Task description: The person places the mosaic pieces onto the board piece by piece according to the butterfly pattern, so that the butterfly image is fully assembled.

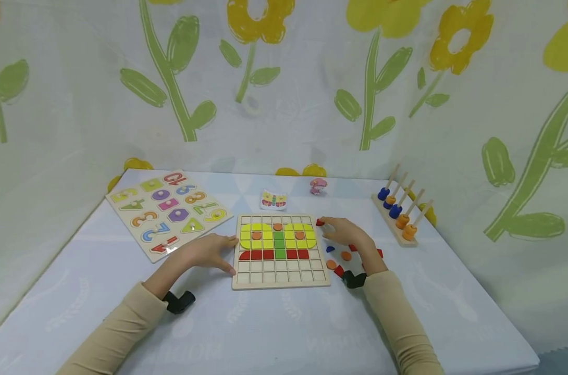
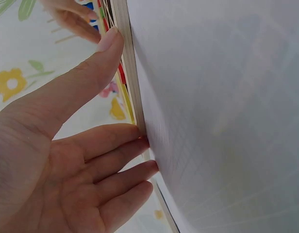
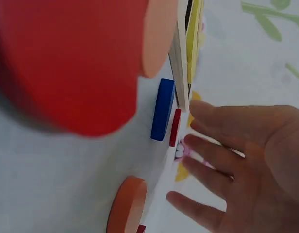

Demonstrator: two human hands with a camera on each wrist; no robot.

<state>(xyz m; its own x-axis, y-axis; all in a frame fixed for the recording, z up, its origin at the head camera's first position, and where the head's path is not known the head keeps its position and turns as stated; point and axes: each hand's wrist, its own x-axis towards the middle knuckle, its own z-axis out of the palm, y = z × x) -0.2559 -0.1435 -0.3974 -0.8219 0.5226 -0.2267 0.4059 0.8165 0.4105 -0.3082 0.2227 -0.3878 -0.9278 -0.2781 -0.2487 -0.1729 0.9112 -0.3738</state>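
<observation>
A wooden grid board (image 1: 281, 277) lies in the middle of the table, bearing yellow, green, orange and red pieces in a pattern. My left hand (image 1: 204, 254) touches its left edge, thumb and fingertips spread along the side; the left wrist view shows this hand (image 2: 67, 160) with nothing inside it. Off the board's upper right corner, my right hand (image 1: 342, 230) has its fingertips at a small red piece (image 1: 319, 222). In the right wrist view the fingers (image 3: 212, 155) are loosely extended beside that red piece (image 3: 174, 128), not curled round it.
Loose pieces, among them a blue half-round (image 1: 330, 249) and an orange disc (image 1: 346, 255), lie right of the board. A number-and-shape puzzle (image 1: 145, 250) is at left. Behind are a pattern card (image 1: 273, 200) and pink figurine (image 1: 318, 186); a peg stand (image 1: 382, 212) is at right.
</observation>
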